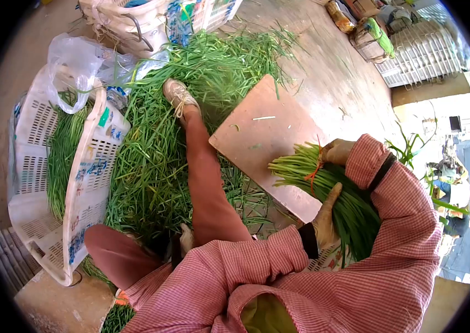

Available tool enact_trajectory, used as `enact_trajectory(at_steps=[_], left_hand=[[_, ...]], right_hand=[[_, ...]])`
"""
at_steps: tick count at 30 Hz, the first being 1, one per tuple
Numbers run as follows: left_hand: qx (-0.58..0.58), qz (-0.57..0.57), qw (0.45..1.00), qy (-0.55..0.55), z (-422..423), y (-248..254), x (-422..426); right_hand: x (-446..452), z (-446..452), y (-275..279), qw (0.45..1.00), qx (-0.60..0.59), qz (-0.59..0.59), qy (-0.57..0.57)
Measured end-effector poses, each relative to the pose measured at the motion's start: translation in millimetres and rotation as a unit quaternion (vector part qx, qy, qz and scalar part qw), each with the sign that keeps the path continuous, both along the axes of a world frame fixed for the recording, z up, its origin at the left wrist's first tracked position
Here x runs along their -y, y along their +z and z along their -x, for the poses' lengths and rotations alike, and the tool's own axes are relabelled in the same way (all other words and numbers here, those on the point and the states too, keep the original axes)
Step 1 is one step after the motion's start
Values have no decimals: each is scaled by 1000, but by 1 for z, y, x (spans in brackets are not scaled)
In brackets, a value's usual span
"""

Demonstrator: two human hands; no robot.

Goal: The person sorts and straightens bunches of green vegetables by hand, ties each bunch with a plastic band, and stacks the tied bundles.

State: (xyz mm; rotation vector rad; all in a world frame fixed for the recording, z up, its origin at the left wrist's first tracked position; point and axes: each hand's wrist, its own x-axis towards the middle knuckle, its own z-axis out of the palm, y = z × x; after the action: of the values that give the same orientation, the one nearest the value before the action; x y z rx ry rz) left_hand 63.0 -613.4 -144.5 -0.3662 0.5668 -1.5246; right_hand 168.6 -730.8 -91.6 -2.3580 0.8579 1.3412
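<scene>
A bundle of long green stalks lies over the right edge of a pinkish board, its pale cut ends pointing left. An orange-red tie runs around it near those ends. My left hand is wrapped round the bundle from below, thumb on top. Beside the tie, my right hand closes at the upper side of the bundle; its fingertips are partly hidden. A few loose bits of stalk lie on the board.
Loose green leaves cover the floor around my outstretched leg. At the left stands a white crate holding more stalks, with a clear plastic bag on its rim. More crates stand at the upper right.
</scene>
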Motion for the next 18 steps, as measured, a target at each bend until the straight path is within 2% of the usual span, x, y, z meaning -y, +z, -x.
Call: enact_trajectory(at_steps=[2,5,6,8,10,11,12,13,14,15,16,17,18], left_hand=[[-8,7,1000,2,-1,3,-2],[-32,63,998,5,9,-19,4],[-21,64,998,13,1,-15,4],[101,-33,992,68,3,-4,-4],[89,-14,995,49,-1,-10,2],[173,-74,976,108,-2,-18,9],[284,-87,949,107,-16,-33,10],[390,-105,909,105,-29,-47,12],[514,-79,854,37,-52,-71,0],[792,-45,605,-69,-67,-109,-9],[949,-7,265,-170,-84,-136,-20],[946,25,208,-248,-107,-118,-39],[930,60,154,-328,-128,-85,-58]], right_hand=[[5,5,-6,1000,3,-13,0],[18,19,-30,999,16,-42,-2],[18,19,-31,998,29,-55,-5],[25,18,-33,993,63,-94,-22],[20,6,-17,981,121,-139,-63],[9,-2,-1,979,147,-111,-90],[5,-5,-2,963,200,-137,-115],[8,-5,-13,947,259,-175,-73],[15,-3,-37,924,317,-212,-29],[36,3,-88,914,356,-187,50],[30,12,-104,907,382,-155,84],[25,25,-131,858,484,-40,166],[18,41,-154,786,566,78,236]])
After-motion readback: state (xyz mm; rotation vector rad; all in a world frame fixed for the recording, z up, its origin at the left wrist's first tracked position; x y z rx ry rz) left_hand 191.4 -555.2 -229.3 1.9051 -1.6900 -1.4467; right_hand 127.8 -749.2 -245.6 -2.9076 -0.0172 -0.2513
